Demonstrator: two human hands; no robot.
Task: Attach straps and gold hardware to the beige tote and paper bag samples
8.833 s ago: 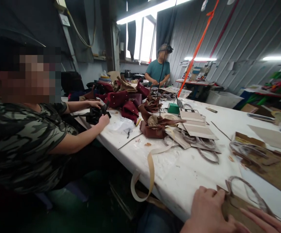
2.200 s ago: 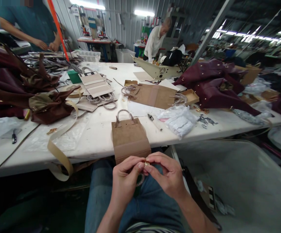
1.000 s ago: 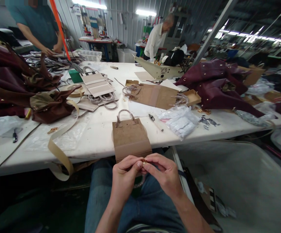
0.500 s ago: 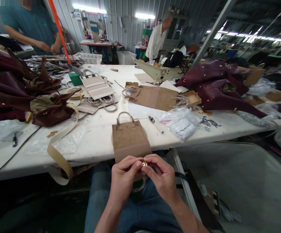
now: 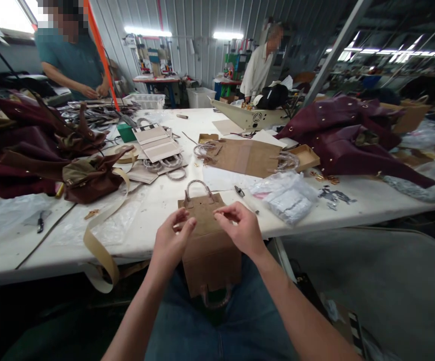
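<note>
A brown, unassembled handbag [image 5: 212, 245] lies over the table's front edge and hangs down toward my lap. One wrapped handle [image 5: 198, 184] rests on the table and the other [image 5: 217, 301] hangs at the lower end. My left hand [image 5: 174, 233] hovers above the bag's left side, its fingers loosely curled and the thumb apart from them, holding nothing visible. Over the right side of the bag, my right hand [image 5: 240, 225] has its thumb and fingertips pinched together. Whatever is in that pinch is too small to make out.
The white table [image 5: 146, 210] bears a second brown bag piece [image 5: 247, 156], a plastic-wrapped packet [image 5: 288, 198], a pair of nippers [image 5: 239, 191] and a trailing beige strip [image 5: 102, 250]. Maroon bags [image 5: 345, 135] lie at the right. Two people stand beyond the table.
My hands have come apart and moved up over the bag. The small gold fitting that was between them no longer shows clearly. More of the bag's lower part is visible.
</note>
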